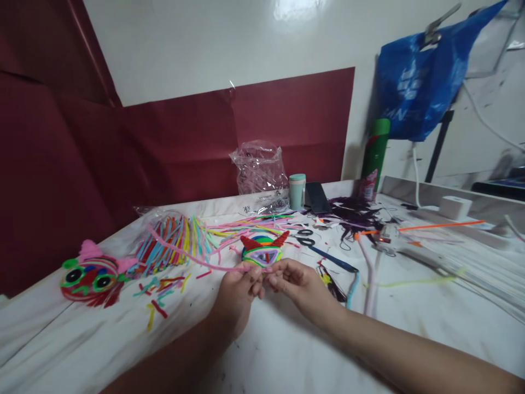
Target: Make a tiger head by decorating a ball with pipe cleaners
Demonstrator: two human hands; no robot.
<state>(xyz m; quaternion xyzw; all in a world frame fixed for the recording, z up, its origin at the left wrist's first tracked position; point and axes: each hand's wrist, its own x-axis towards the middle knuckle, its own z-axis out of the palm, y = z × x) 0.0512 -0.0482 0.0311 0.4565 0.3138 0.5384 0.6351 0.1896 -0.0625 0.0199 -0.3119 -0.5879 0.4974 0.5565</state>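
Observation:
My left hand [238, 290] and my right hand [293, 282] meet at the middle of the white table [287, 350], fingertips pinched together. Both grip a pink pipe cleaner [184, 253] that runs off to the left toward a bag of coloured pipe cleaners [170, 243]. Just behind my fingers lies a small round pipe-cleaner figure [262, 250] with red horns and striped green, blue and purple body.
A red pipe-cleaner face with pink ears [92, 276] lies at the left. Cut scraps [159, 293] are scattered nearby. Scissors [315, 246], a teal cup [297, 191], a phone [317, 198], a green spray can [375, 158], a clear bag [260, 169] and a blue bag [426, 87] stand behind and right.

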